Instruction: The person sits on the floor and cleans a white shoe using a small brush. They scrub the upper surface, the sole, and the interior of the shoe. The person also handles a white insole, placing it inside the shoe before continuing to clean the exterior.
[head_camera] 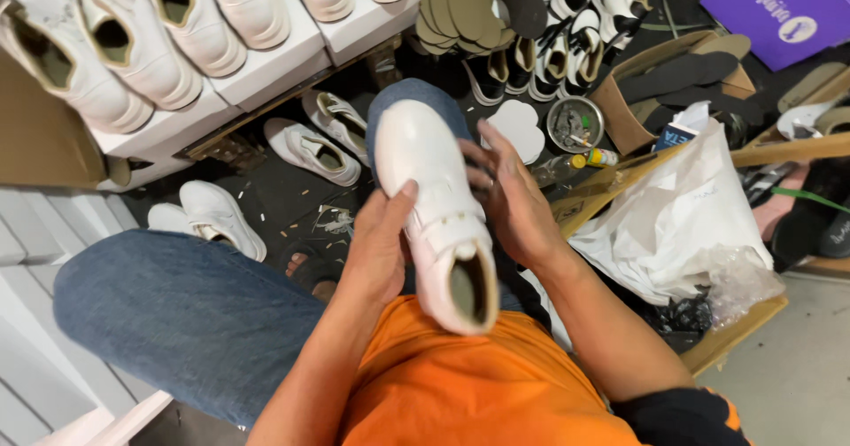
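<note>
A white shoe (431,200) with a strap across its top is held over my lap, toe pointing away and its open heel end toward my orange shirt. My left hand (379,247) grips its left side, thumb pressed on the upper. My right hand (509,198) cups its right side, with fingers spread along the strap area. Both hands hold the same shoe above my jeans-clad knees.
Several white shoes (133,38) lie on white boxes (274,65) at upper left. More white shoes (312,149) sit on the dark floor. Insoles (460,7), black-and-white shoes (575,38), a round tin (574,124), a cardboard box (633,114), a white bag (682,216) and a purple box (779,7) crowd the right.
</note>
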